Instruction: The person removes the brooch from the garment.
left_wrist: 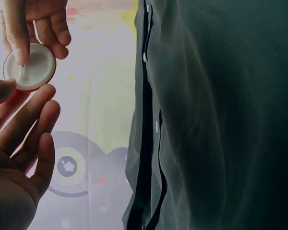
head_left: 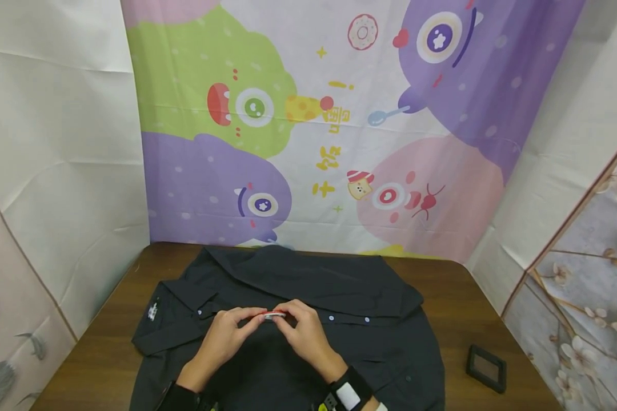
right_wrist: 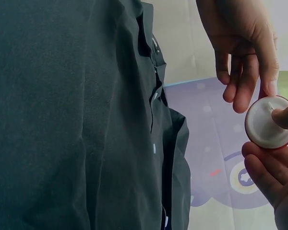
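Note:
A round pin badge (head_left: 274, 315) with a red edge is held between both hands, above the dark shirt (head_left: 267, 365). My left hand (head_left: 226, 338) pinches one side of it between thumb and fingers; my right hand (head_left: 307, 338) pinches the other. In the left wrist view the badge's white back (left_wrist: 42, 69) shows a thin metal pin, and the right thumb lies on it. In the right wrist view the left thumb meets the rim of the badge (right_wrist: 261, 129). The shirt lies spread on the table, its collar end away from me, with pale buttons along its placket.
A small black square frame (head_left: 486, 368) lies at the right of the brown wooden table (head_left: 457, 308). One shirt sleeve (head_left: 169, 319) is folded at the left, with a small white mark on it. Behind the table hangs a cartoon-print cloth (head_left: 319, 228).

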Demonstrator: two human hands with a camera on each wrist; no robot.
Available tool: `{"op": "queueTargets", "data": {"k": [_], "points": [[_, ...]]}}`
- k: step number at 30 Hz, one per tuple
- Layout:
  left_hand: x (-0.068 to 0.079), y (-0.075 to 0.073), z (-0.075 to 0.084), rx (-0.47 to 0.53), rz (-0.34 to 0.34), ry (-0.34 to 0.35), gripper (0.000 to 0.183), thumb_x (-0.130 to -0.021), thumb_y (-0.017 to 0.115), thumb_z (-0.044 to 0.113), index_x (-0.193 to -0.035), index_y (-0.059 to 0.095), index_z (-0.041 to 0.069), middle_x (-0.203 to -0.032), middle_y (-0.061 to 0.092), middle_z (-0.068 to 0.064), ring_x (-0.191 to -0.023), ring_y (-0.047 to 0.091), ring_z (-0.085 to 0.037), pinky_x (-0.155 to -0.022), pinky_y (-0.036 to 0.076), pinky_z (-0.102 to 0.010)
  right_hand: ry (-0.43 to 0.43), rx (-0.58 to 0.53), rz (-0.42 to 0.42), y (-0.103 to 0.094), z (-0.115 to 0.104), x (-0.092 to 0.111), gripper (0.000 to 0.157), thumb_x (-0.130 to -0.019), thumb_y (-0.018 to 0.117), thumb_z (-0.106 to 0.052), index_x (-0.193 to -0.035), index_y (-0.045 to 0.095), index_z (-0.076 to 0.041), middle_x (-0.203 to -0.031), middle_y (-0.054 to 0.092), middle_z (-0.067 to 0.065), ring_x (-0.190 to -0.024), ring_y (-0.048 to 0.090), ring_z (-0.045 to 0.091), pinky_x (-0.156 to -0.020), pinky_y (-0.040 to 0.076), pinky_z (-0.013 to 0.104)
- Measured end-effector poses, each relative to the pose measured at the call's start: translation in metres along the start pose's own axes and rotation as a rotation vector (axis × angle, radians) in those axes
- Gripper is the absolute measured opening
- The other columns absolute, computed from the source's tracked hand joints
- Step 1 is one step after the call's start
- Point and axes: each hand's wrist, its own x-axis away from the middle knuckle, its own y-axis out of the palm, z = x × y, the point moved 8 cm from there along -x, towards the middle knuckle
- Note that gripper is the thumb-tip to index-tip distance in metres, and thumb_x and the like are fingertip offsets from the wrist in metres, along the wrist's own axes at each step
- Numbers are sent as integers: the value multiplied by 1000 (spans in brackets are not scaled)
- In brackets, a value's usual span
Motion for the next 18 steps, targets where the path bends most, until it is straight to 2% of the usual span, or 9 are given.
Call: {"op": "queueTargets", "data": {"k": [6,18], "points": [[1,2,-2,5,-15,-33,13,-80,72,20,-92,75,16,-88,75,0,-79,66,-10,-66,57,-37,-7,7,2,0,0,1,8,-80,72,-11,-87,68,-11,-77,61,-2,-67,53,4,-57,51,20],[-1,3,-2,46,-32,-33,16,-82,70,20,-94,74,11,-91,75,-2,-82,67,-10,-68,58,-37,-14,-3,6,0,1,0,7,-81,71,-11,-87,68,-11,-77,61,-2,-67,54,5,-58,51,21]]}}
